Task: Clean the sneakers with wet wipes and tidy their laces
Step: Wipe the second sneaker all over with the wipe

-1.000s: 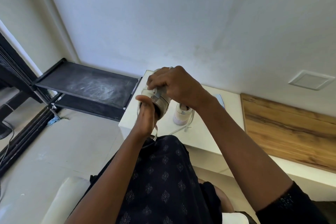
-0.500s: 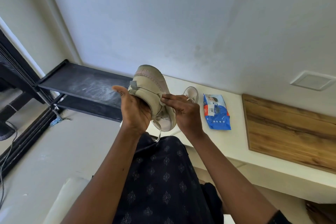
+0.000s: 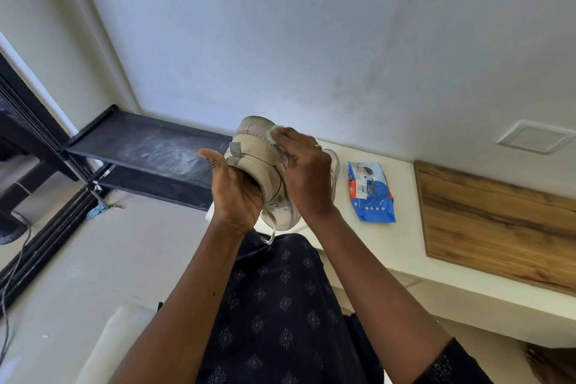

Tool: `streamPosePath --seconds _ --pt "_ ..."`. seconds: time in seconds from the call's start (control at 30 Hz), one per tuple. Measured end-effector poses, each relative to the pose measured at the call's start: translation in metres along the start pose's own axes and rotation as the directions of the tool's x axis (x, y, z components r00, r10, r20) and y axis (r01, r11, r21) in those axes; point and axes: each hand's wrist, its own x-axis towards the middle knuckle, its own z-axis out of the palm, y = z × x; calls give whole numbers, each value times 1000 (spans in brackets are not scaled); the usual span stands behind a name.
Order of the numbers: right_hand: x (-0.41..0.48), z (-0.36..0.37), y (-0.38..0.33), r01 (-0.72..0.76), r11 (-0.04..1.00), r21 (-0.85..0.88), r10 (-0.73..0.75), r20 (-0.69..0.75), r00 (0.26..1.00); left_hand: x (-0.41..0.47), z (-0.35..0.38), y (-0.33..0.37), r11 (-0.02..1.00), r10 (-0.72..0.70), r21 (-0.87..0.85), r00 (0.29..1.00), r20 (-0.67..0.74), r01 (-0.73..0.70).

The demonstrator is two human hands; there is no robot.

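Observation:
A beige sneaker with a pinkish sole edge is held up in front of me, heel raised. My left hand grips it from below and the left side. My right hand presses a white wet wipe against the sole edge near the heel. A loose lace dangles under the shoe. The second sneaker stands on the white bench behind my right hand, mostly hidden. A blue pack of wet wipes lies on the bench to the right.
The white bench runs along the wall, with a wooden panel at its right. A black metal shelf rack stands to the left. Cables lie on the floor at far left. My dark patterned trouser leg fills the bottom centre.
The sneaker was lifted off the bench and turned heel up. My right hand slid with the wipe from the shoe's side up to the sole edge near the heel.

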Motion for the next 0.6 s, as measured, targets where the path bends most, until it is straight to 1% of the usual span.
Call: streamPosePath --seconds 0.1,0.17,0.27,0.33,0.5,0.57,0.6 --pt "-22 -1 5 -94 995 24 94 12 995 0 -4 4 998 47 -31 998 -44 -48" --pt "-38 0 15 -146 989 8 145 47 988 1 -5 7 995 80 -58 994 -79 -84" --pt "-47 1 24 -202 979 -23 203 113 973 1 -5 8 990 86 -103 989 -123 -99" --pt "-42 3 17 -220 975 -18 220 83 972 -1 -4 7 990 76 -111 988 -136 -91" --pt "-22 9 -6 -224 974 23 225 -72 972 -4 4 3 996 30 -78 993 -114 -39" --pt "-19 10 -14 -196 980 34 198 -89 976 -5 6 3 998 25 -62 994 -106 -32" --pt "-21 11 -18 -154 987 39 156 -81 984 -5 6 3 998 29 -51 994 -107 -35"
